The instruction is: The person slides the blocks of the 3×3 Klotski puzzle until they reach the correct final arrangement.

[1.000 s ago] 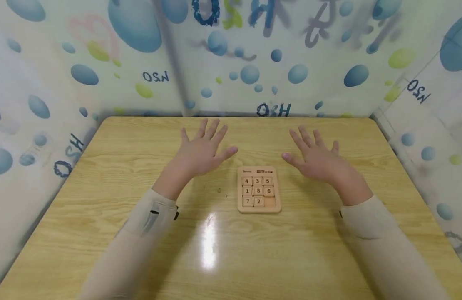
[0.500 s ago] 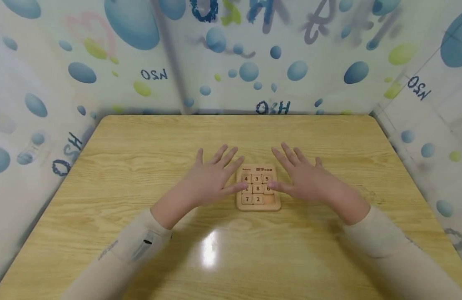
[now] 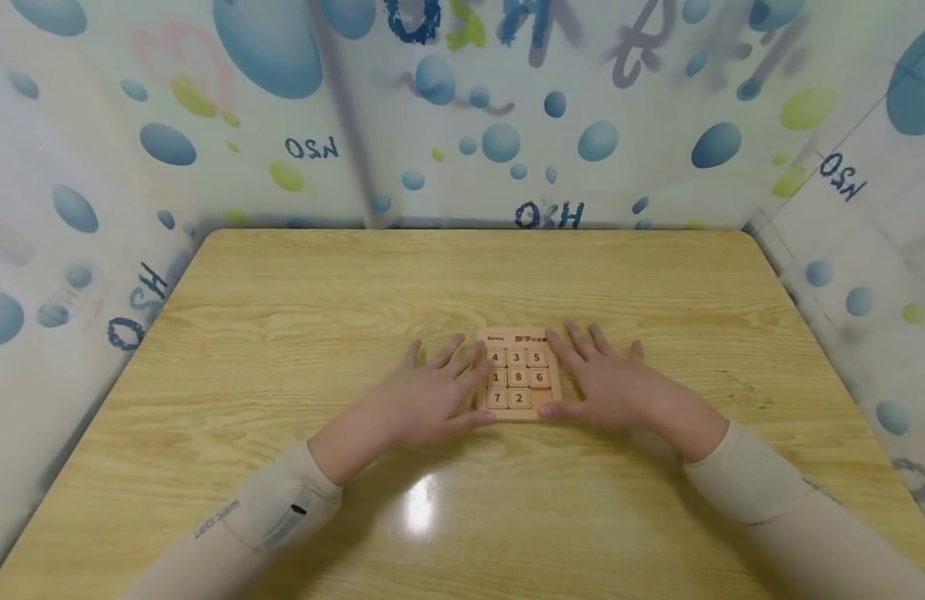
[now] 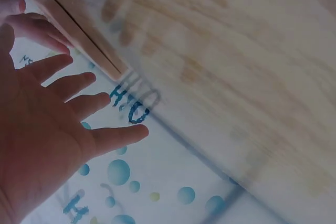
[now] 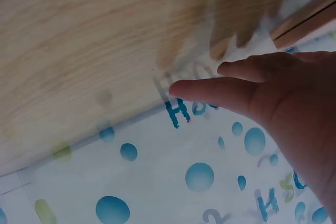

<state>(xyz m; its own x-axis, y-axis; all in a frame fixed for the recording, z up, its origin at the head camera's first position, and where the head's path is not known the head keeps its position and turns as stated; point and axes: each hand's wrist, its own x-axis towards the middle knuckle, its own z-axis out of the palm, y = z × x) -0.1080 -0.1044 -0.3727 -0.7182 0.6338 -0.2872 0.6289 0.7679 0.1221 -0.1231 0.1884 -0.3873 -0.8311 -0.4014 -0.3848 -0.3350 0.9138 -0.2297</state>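
Note:
A wooden sliding number puzzle (image 3: 518,377) lies flat on the table, its tiles reading 4 3 5, 1 8 6, 7 2, with a vacant slot at the lower right. Along its left edge is my left hand (image 3: 432,402), fingers spread and fairly straight, thumb by the lower left corner. My right hand (image 3: 612,387) flanks the opposite side, fingers also extended, thumb tip over the lower right corner. Contact with the edges cannot be made out for certain. The wrist views catch the puzzle's side edge beyond the left palm (image 4: 47,135) and beyond the right hand (image 5: 286,90).
The light wood-grain table (image 3: 282,292) carries a bright glare spot in front of the left hand. Walls (image 3: 462,108) printed with blue and green bubbles rise behind it and at both sides.
Both hands have come back toward me and inward, from beyond the puzzle to its left and right sides. The puzzle and its tiles look unmoved.

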